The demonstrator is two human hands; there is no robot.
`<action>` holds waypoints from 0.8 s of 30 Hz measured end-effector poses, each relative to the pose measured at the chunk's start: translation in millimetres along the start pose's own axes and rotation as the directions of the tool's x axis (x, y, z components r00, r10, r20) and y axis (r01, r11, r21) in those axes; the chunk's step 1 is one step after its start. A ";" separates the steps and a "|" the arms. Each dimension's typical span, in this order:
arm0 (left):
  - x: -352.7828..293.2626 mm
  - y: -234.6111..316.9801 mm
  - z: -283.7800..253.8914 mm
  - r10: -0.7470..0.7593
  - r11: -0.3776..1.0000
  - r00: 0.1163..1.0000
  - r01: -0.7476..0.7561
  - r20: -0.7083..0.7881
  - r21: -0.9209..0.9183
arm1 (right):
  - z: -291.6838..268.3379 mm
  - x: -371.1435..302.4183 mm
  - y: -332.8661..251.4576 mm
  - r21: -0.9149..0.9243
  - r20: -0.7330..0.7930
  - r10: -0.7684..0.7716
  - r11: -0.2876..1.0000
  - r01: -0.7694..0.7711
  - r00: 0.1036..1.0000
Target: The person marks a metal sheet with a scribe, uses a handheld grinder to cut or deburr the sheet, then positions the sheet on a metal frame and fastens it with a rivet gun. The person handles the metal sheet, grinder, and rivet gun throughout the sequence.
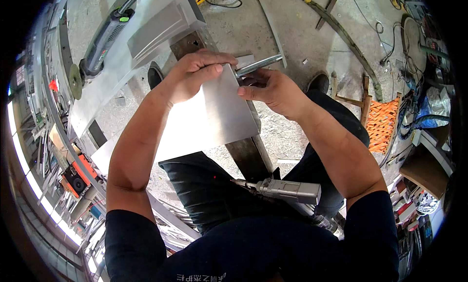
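Observation:
A shiny folded sheet-metal panel (209, 116) lies in front of me across a dark steel beam (248, 158). My left hand (197, 75) grips the panel's far edge, thumb on top and fingers curled over the rim. At the panel's right side my right hand (275, 92) is closed, its thumb against the edge. What its fingertips pinch is hidden in shadow. A round metal rod (261, 65) sticks out from the panel's far right corner, just above the right fingers. Close to my lap, a silver metal tool or clamp (290, 189) rests at the beam's near end.
An angle grinder (105, 43) with a greenish disc (75, 81) lies at the far left, beside another bent metal sheet (161, 31). On the right stands a stool with orange woven webbing (383, 123). A long hose (341, 36) and a thin metal strip (272, 31) cross the floor.

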State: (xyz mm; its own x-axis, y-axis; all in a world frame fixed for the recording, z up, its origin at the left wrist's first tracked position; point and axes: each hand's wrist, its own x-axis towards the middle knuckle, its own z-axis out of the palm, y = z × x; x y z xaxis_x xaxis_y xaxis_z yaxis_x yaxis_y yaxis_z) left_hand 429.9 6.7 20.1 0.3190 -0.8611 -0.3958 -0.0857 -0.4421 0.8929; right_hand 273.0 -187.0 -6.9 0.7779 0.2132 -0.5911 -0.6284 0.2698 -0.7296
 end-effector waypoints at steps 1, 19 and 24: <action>1.1 0.0 -3.0 0.025 0.999 1.000 -0.026 0.015 0.040 | 0.4 -0.9 1.0 0.007 -0.009 -0.024 1.000 0.024 1.000; -31.5 51.1 70.1 0.244 0.298 0.961 0.056 -0.132 0.953 | -3.3 -0.7 3.6 0.064 0.031 -0.082 0.995 0.080 0.996; -37.0 27.1 85.7 0.397 0.363 0.887 0.083 -0.235 0.928 | -7.1 0.5 6.1 0.080 0.073 -0.073 0.995 0.067 0.995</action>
State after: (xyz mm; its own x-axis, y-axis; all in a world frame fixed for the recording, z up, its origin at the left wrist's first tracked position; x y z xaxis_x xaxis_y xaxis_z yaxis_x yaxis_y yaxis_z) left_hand 334.9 5.0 40.6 0.4708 -0.8806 0.0533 -0.8804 -0.4652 0.0917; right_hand 269.6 -191.9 -14.1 0.8199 0.2612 -0.5095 -0.5724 0.3578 -0.7377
